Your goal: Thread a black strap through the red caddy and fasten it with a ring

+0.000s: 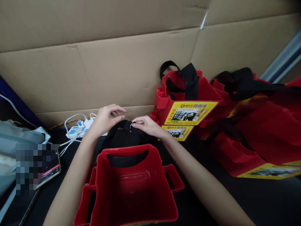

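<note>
A red fabric tool bag [131, 188] stands open on the dark table right in front of me, with side pockets and a black webbing band inside its far wall. Its black strap [122, 125] rises behind it. My left hand [105, 118] pinches the strap from the left, fingers curled over it. My right hand [147, 125] pinches the strap at a small metal ring [131, 124]. Both hands meet just above the bag's far rim.
Stacked red bags with yellow labels [188, 100] stand behind, and more red bags [258, 125] lie at the right. Cardboard sheets [117, 62] form the back wall. A white power strip with cables [77, 128] and a phone [49, 174] lie at the left.
</note>
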The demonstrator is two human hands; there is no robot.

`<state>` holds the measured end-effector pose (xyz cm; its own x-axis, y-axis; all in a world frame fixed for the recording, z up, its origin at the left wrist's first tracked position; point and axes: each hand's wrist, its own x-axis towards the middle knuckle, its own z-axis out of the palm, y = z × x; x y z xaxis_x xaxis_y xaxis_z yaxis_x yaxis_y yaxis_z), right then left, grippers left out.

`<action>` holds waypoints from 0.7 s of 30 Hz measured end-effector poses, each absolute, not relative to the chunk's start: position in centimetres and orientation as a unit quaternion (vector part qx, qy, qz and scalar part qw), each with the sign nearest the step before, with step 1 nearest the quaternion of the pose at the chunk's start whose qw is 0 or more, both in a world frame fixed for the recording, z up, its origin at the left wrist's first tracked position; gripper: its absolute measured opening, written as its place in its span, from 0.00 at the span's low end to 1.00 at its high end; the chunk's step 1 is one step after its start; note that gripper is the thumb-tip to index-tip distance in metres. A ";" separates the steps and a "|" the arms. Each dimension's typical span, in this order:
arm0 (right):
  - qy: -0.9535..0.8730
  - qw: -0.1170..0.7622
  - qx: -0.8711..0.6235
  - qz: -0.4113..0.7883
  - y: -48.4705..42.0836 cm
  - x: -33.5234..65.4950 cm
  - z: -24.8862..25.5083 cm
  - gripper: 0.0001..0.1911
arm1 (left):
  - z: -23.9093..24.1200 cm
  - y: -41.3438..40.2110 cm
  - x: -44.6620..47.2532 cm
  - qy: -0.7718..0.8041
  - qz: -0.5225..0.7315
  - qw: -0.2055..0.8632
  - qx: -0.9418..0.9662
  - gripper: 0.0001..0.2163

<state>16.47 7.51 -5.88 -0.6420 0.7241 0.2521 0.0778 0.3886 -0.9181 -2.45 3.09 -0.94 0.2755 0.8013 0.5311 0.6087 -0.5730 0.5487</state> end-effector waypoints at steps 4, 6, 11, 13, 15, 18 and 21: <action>-0.784 0.408 -0.296 0.361 7.5 16.0 -6.0 0.10 | -1.4 3.0 -2.3 0.459 0.339 0.285 0.770 0.10; -0.770 0.449 -0.328 0.313 7.3 15.8 -5.9 0.13 | -1.9 3.2 -1.8 0.468 0.312 0.322 0.761 0.11; -0.771 0.451 -0.315 0.322 6.8 15.7 -5.4 0.14 | -2.5 3.8 -0.9 0.448 0.294 0.390 0.749 0.12; -0.769 0.436 -0.279 0.375 6.5 15.9 -5.0 0.12 | -2.5 4.1 -1.2 0.440 0.304 0.421 0.733 0.11; -0.761 0.411 -0.239 0.442 6.2 16.2 -4.7 0.13 | -2.4 4.4 -1.8 0.445 0.321 0.442 0.710 0.10; -0.753 0.382 -0.190 0.501 6.0 16.7 -4.6 0.15 | -2.3 4.9 -3.3 0.491 0.358 0.428 0.669 0.11; -0.762 0.374 -0.170 0.500 6.2 16.8 -4.9 0.10 | -2.2 5.1 -4.8 0.548 0.376 0.378 0.644 0.11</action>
